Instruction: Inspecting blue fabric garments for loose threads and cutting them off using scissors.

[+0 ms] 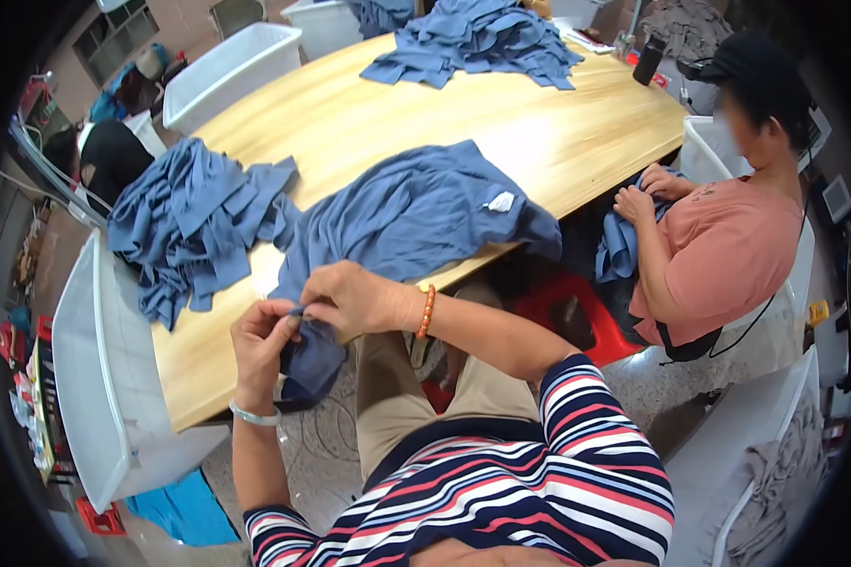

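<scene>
A blue garment [407,213] with a small white tag lies spread over the near edge of the wooden table, part of it hanging down by my knees. My left hand [263,340], with a pale bangle at the wrist, pinches a fold of this garment between thumb and fingers. Close against it, my right hand [350,298], wearing an orange bead bracelet, grips the same bit of cloth. What exactly lies between the fingertips is too small to make out beyond the blue fabric.
The wooden table [326,123] carries a blue garment heap [194,213] at left and another pile [482,42] at the far side. White bins [90,378] stand around it. At right a person [728,236] handles blue cloth, near a red stool [577,317] and a dark bottle [649,59].
</scene>
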Demonstrator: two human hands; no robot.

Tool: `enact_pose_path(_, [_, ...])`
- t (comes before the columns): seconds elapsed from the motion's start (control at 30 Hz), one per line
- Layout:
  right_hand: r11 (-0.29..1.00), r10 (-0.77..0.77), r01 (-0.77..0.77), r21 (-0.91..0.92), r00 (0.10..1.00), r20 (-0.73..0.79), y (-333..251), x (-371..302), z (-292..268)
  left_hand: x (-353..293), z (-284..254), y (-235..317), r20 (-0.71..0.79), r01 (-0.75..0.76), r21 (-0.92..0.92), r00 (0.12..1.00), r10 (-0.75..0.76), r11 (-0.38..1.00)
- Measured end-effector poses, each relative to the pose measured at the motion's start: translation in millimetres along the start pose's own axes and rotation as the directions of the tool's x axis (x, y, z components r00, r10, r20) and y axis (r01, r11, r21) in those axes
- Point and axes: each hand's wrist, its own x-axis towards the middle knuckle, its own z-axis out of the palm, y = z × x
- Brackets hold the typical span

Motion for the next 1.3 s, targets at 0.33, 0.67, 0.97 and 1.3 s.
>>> enact_pose_path(0.33, [0.989,0.085,-0.107,-0.101,0.977,-0.197,-24.3,-10.6,8.9,-15.5,29.2,1.8,-0.246,-0.177,0.104,0.949,0.198,0.979])
enact_pose_path(0.67, [0.996,0.087,-0.089,-0.008,0.983,-0.163,-26.1,-11.2,6.1,-20.1,25.5,3.4,-0.197,-0.090,-0.112,0.978,0.067,0.990])
enact_pose_path(0.97, [0.991,-0.033,-0.002,-0.136,0.965,-0.260,-22.2,-19.8,5.0,-13.7,46.9,-0.9,-0.303,-0.214,0.057,0.927,0.221,0.975])
enact_pose_path(1.3, [0.965,-0.157,0.113,-0.239,0.972,-0.175,-14.7,-19.8,-2.8,-6.5,37.8,-18.2,-0.198,-0.023,-0.368,0.979,-0.054,0.929])
